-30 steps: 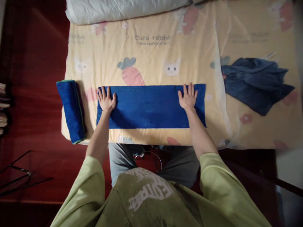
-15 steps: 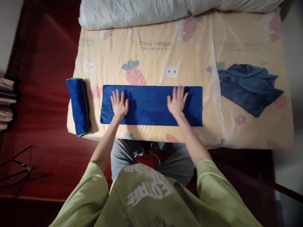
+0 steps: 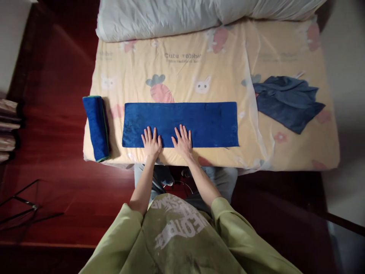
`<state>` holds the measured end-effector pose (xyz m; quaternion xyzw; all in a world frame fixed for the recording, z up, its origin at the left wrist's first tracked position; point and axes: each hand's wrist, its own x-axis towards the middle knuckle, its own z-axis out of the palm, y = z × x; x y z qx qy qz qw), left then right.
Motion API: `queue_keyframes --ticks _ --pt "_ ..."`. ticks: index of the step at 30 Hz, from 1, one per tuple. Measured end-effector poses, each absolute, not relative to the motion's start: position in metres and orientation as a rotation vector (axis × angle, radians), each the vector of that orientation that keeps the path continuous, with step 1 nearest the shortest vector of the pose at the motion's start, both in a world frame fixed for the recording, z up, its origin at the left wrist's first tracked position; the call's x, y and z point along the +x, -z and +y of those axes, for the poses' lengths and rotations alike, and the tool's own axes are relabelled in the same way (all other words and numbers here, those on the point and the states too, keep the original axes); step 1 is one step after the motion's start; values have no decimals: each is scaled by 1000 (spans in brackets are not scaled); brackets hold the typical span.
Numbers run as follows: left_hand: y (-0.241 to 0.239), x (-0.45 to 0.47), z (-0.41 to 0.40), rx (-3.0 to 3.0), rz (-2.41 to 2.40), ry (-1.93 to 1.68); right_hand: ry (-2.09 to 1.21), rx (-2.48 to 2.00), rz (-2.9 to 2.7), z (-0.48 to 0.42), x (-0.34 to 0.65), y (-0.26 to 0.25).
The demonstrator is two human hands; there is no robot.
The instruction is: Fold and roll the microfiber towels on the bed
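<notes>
Resting flat on the near edge of the folded blue towel (image 3: 205, 120), left of its middle: left hand (image 3: 151, 142) and right hand (image 3: 183, 141), close together, fingers spread, gripping nothing. Under the towel, a yellow sheet (image 3: 182, 76); left of it, a rolled towel (image 3: 96, 127); right, a crumpled dark cloth (image 3: 288, 101); beyond, a pale quilt (image 3: 171, 17).

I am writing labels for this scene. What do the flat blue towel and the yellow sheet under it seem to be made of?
Flat blue towel: likely microfibre or terry cloth, matte; its surface looks fuzzy, with darker brushed patches and no shine. Yellow sheet: probably thin woven cotton or polyester, smooth and printed; it creases finely.
</notes>
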<state>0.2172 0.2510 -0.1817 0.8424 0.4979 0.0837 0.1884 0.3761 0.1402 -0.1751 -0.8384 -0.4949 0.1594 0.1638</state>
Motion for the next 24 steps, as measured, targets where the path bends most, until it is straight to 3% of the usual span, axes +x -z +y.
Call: queue_keyframes --ticks 10,16,24 --pt "172 147 263 2220 1758 -146 -173 -2627 -1040 54 449 201" --pt "189 130 269 2171 1897 -303 16 -2809 -744 -5 497 213" --pt "201 129 272 2155 1907 -419 36 -2885 -500 -38 523 214"
